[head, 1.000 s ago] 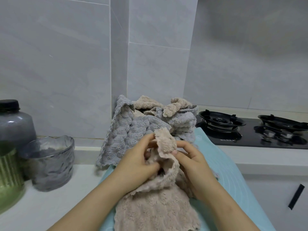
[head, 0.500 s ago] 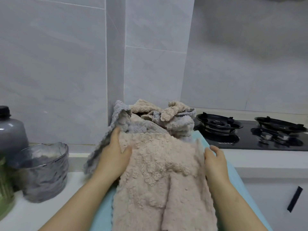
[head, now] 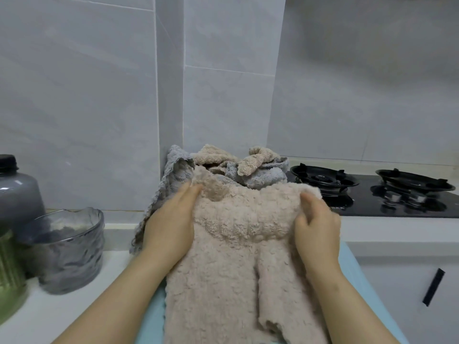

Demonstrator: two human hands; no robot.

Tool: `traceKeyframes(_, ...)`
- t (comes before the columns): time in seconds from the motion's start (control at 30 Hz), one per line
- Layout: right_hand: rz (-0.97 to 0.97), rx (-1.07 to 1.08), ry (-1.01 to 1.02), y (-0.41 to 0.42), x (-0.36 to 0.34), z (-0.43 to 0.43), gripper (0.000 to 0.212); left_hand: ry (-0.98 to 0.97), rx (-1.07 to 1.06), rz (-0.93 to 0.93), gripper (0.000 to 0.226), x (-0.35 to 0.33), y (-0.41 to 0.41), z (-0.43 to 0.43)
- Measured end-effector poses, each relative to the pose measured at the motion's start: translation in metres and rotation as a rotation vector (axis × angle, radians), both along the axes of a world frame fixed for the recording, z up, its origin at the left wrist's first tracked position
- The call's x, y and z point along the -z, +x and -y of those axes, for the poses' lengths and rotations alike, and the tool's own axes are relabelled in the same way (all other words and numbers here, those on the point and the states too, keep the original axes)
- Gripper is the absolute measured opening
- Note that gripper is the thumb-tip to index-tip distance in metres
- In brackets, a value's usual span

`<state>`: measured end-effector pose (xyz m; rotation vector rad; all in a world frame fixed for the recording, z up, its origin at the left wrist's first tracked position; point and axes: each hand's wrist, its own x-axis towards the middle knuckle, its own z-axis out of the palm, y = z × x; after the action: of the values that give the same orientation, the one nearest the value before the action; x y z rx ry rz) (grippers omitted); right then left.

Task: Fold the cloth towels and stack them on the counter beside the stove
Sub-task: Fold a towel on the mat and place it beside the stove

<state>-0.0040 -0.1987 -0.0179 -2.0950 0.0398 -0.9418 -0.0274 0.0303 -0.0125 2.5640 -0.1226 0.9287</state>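
Right hand (head: 316,234) now atop beige towel (head: 236,256) corner, left hand (head: 171,229) farther up

A white counter (head: 62,306) fills the lower frame. At lower left it carries a ribbed green vessel (head: 10,281), a grey jug (head: 17,194) and a smoky glass bowl (head: 67,249). A pale blue mat (head: 362,296) lies at centre under a beige towel (head: 236,269). A heap of towels (head: 260,175) sits behind it, and a black stove (head: 372,194) is at the right.
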Motion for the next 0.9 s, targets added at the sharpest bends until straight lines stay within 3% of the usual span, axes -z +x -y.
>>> traceKeyframes(0.07,-0.275,0.064,-0.228,0.001,0.004,0.001,0.045,0.207,-0.105,-0.114,0.065,0.008,0.005,0.003)
traceKeyframes(0.13,-0.398,0.120,-0.324,-0.004,0.006,0.002,0.048,0.290,-0.184,-0.094,0.064,0.013,0.005,0.003)
traceKeyframes(0.27,-0.221,0.200,-0.285,-0.018,0.010,-0.007,0.041,0.177,-0.232,0.136,0.052,0.013,-0.003,0.003)
traceKeyframes(0.33,-0.024,0.158,-0.324,-0.029,0.010,-0.017,0.028,0.111,-0.090,0.153,0.033,0.008,-0.018,0.006)
traceKeyframes(0.4,0.082,0.039,-0.410,-0.048,0.003,-0.025,0.019,0.091,0.116,0.015,0.025,0.007,-0.033,0.011)
traceKeyframes(0.47,0.023,-0.114,-0.481,-0.067,0.001,-0.023,0.025,0.201,0.322,-0.172,0.035,0.009,-0.051,0.013)
traceKeyframes(0.57,-0.161,-0.318,-0.561,-0.091,0.010,0.003,0.031,0.234,0.485,-0.408,0.023,0.012,-0.079,0.012)
traceKeyframes(0.67,-0.430,-0.498,-0.600,-0.111,0.015,0.025,0.049,0.283,0.537,-0.582,0.059,0.023,-0.096,-0.006)
traceKeyframes(0.73,-0.506,-0.562,-0.691,-0.116,0.020,0.033,0.063,0.357,0.566,-0.621,0.073,0.029,-0.102,-0.013)
traceKeyframes(0.9,-0.335,-0.581,-0.619,-0.115,0.028,0.035,0.056,0.171,0.526,-0.417,0.068,0.034,-0.107,-0.015)
